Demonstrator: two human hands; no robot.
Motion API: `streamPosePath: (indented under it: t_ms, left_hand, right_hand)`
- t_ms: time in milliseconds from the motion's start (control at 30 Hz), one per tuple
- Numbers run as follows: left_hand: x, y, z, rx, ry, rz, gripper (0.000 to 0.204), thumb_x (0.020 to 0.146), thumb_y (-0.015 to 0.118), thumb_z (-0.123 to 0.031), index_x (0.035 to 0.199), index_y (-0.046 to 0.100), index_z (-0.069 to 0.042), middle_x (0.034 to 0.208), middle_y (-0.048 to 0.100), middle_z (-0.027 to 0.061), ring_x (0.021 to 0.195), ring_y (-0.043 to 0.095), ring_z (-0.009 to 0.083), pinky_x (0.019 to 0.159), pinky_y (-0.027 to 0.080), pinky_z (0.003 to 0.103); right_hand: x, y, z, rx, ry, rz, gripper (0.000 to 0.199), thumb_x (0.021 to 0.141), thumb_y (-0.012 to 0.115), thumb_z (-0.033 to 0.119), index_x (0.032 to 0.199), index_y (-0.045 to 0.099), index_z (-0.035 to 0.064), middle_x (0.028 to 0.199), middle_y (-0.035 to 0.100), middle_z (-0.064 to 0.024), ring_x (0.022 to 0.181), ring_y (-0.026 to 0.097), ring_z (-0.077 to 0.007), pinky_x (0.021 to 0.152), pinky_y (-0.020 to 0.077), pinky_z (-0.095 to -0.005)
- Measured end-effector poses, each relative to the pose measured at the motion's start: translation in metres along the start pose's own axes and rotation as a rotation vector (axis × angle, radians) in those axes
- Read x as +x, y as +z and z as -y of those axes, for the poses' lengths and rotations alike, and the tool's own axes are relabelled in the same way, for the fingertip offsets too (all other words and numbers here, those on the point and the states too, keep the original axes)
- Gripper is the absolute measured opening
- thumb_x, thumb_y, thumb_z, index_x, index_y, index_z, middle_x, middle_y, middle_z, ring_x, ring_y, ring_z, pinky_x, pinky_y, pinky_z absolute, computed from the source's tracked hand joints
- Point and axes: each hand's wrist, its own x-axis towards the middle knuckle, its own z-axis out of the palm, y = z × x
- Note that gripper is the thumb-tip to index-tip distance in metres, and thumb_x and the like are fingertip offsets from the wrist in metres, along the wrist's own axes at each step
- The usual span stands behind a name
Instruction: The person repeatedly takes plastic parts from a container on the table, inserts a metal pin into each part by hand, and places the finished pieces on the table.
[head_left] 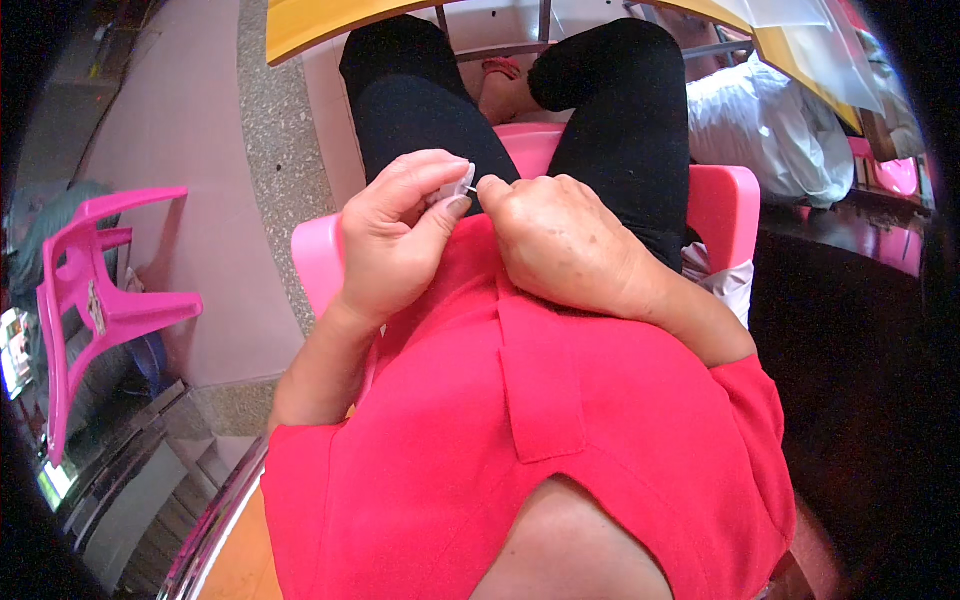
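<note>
Above my lap, my left hand [400, 230] pinches a small whitish piece [456, 186] between thumb and fingertips. It looks like plastic, but its kind cannot be made out. My right hand [575, 240] is closed just beside it, back of the hand up. A thin, pale, metallic-looking tip [472, 188] sticks out from the right fingers and reaches the whitish piece; the rest of it is hidden inside the fist. Both hands are close together, over the hem of my red top [450, 380] and between my black-trousered thighs [625, 120].
I sit on a pink plastic chair [725, 205]. A yellow table edge [330, 25] lies ahead of my knees, with a full white bag [770, 125] below it on the right. Another pink plastic stool [90, 290] stands at the left, by a pale wall [190, 200].
</note>
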Motion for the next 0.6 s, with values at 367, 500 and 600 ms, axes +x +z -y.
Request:
streamPosePath:
  t_ms: [367,500,600]
  left_hand:
    - [0.01,-0.007,0.001,-0.478,-0.396,-0.004,0.025,0.09,0.059,-0.005,0.113,0.061,0.003,0.095,0.067,0.0106,0.079,0.062,0.013,0.068,0.052,0.023]
    - [0.01,-0.006,0.0,-0.497,-0.441,0.006,0.025,0.09,0.058,-0.006,0.113,0.062,0.003,0.094,0.067,0.01,0.078,0.062,0.0122,0.066,0.051,0.022]
    - [0.009,-0.006,-0.001,-0.462,-0.447,0.013,0.024,0.09,0.058,-0.006,0.112,0.062,0.003,0.092,0.067,0.0094,0.076,0.061,0.0109,0.065,0.05,0.021]
  right_hand:
    - [-0.002,-0.001,-0.005,-0.002,-0.064,-0.17,0.016,0.075,0.056,0.001,0.09,0.055,-0.0016,0.069,0.061,-0.0197,0.062,0.063,-0.0358,0.056,0.0502,-0.0426]
    - [0.0,-0.003,-0.005,-0.028,-0.068,-0.118,0.013,0.075,0.055,0.003,0.087,0.055,-0.0017,0.07,0.061,-0.0205,0.065,0.064,-0.0355,0.057,0.0506,-0.0415]
    - [0.0,-0.004,-0.004,-0.065,-0.057,-0.092,0.013,0.076,0.055,0.004,0.087,0.055,-0.0022,0.071,0.062,-0.0202,0.066,0.064,-0.0352,0.057,0.0513,-0.041]
